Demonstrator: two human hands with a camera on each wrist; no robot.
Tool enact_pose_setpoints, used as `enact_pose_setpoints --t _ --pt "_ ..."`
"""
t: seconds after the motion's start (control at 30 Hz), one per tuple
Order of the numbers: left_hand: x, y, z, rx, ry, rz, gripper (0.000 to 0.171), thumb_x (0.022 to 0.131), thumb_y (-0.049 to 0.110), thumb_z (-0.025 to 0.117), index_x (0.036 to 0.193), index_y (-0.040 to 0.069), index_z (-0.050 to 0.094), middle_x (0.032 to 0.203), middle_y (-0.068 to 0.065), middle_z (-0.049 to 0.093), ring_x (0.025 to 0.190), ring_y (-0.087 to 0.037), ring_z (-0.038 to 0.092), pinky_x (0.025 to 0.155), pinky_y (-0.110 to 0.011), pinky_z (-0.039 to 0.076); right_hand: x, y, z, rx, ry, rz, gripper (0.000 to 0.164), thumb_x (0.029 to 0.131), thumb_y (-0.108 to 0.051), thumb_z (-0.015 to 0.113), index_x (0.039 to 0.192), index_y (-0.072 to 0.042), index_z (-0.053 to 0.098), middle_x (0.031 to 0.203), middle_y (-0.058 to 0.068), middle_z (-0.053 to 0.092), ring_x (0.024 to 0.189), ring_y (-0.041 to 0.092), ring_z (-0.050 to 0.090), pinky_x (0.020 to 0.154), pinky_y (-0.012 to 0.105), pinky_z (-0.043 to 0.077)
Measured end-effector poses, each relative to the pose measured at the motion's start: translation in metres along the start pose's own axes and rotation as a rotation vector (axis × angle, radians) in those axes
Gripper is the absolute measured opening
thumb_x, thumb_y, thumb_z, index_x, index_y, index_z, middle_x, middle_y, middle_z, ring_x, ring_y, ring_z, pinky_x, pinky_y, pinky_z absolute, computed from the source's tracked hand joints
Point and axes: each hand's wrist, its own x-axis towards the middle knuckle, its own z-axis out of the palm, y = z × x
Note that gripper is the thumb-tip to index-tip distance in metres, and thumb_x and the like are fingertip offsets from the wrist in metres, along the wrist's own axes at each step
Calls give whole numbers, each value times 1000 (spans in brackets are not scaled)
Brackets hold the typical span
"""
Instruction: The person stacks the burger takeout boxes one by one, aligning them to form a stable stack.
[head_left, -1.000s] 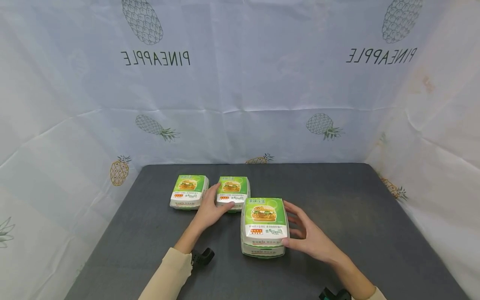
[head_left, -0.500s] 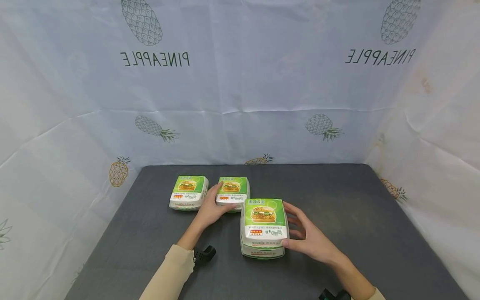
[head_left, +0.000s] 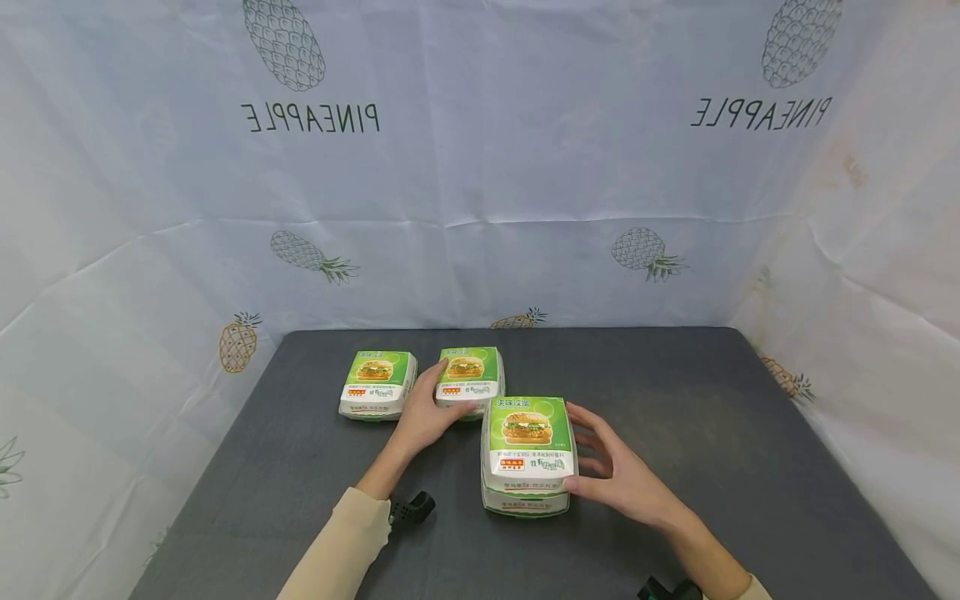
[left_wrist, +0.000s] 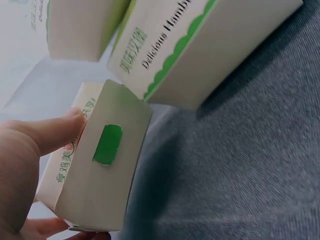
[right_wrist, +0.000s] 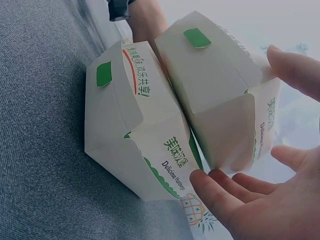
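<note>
My left hand (head_left: 422, 417) grips a green-and-white hamburger box (head_left: 480, 389) at the back. In the left wrist view, my thumb presses that box (left_wrist: 100, 170) and fingers reach beneath; a gap and shadow separate it from the table. Nearer the front, two hamburger boxes are stacked: the upper box (head_left: 531, 442) sits on the lower box (head_left: 525, 505). My right hand (head_left: 626, 475) rests against the stack's right side, fingers spread and fairly straight, thumb at the front corner. In the right wrist view, fingertips touch near the seam between the upper box (right_wrist: 215, 85) and lower box (right_wrist: 125, 110).
Another hamburger box (head_left: 377, 383) stands on the dark table (head_left: 675, 375), left of my left hand. White cloth (head_left: 480, 167) printed with pineapples hangs behind the table and on both sides. A black wrist device (head_left: 412, 508) shows at my left wrist.
The box in my left hand has risen slightly and shifted a little right, away from the left box. My right hand and the stack have stayed put.
</note>
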Motion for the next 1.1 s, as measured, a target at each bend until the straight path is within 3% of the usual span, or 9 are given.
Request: enact_pose_setpoints --t 0.2,0.47,0.87,1.1 --pt "1 12 -1 23 10 9 97 85 51 80 161 16 31 162 -13 30 146 -35 34 113 -58 35 -1 0 1 -9 5 0 86 95 -5 69 163 -19 18 165 18 17 141 51 33 100 36 52" --pt "7 32 -10 -15 19 32 95 86 42 82 161 14 30 162 -15 28 144 -35 35 112 -55 36 0 -1 1 -18 24 16 85 95 -7 71 163 -20 20 166 14 17 144 48 31 101 30 50" --pt "12 60 -32 -74 30 34 95 88 39 81 162 16 27 162 -14 24 118 -29 54 100 -47 46 0 0 1 -16 16 6 84 96 -6 68 163 -18 19 166 16 16 143 49 30 101 30 50" --pt "9 78 -43 -24 41 73 95 87 43 81 162 17 29 162 -12 27 126 -31 50 102 -51 44 0 -2 2 -26 20 12 84 96 -7 69 163 -18 18 166 15 17 144 48 30 102 29 49"
